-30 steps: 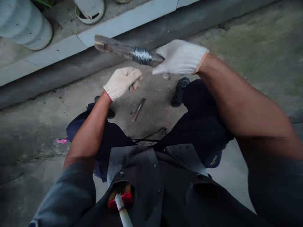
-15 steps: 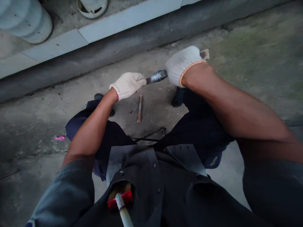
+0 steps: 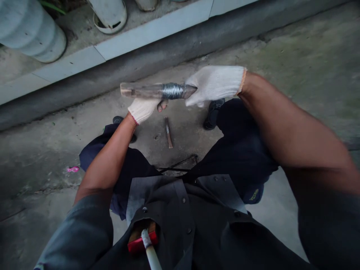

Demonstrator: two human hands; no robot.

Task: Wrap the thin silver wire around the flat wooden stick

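A wooden stick (image 3: 140,90) lies level in front of me, with a coil of grey wire (image 3: 172,90) wound round its right part. My right hand (image 3: 215,84), in a white knit glove, is closed on the stick's right end. My left hand (image 3: 143,108), also gloved, sits just under the stick beside the coil with its fingers curled. What those fingers pinch is too small to make out. Both forearms are bare.
On the concrete floor between my shoes lies a short rusty metal bar (image 3: 168,132), with thin dark wire (image 3: 177,165) nearer my lap. A raised kerb (image 3: 157,56) runs across the back, with a pale drum (image 3: 33,33) and a white pot (image 3: 108,15) behind it. A pink scrap (image 3: 72,169) lies left.
The stick has swung round from pointing towards me to lying level, its free end now to the left. My left hand has dropped from the stick's end to just beneath it.
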